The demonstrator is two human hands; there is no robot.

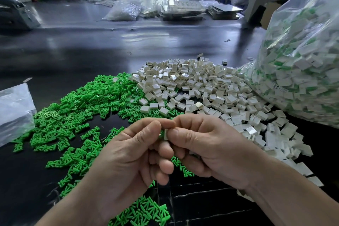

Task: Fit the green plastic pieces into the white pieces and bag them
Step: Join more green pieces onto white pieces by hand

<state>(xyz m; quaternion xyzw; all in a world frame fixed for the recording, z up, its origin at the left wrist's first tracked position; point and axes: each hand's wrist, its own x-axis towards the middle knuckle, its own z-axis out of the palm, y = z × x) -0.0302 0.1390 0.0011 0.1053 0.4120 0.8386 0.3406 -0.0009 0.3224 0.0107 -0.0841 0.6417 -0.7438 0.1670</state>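
Both hands meet at the centre of the head view over the dark table. My right hand [207, 150] pinches a small white piece [166, 134] between thumb and forefinger. My left hand [132, 154] pinches against that piece from the left; a sliver of green shows beside it, mostly hidden by my fingers. A wide heap of green plastic pieces [80, 108] spreads to the left and below my hands. A heap of white square pieces [201, 86] lies behind and to the right. A big clear bag [300, 71] at the right holds assembled white-and-green pieces.
A flat clear plastic bag [12, 110] lies at the left edge. The black table [73, 51] runs back to more bags of parts [122, 11] and stacked metal trays [183, 10]. A grey post [256, 0] stands at the back right.
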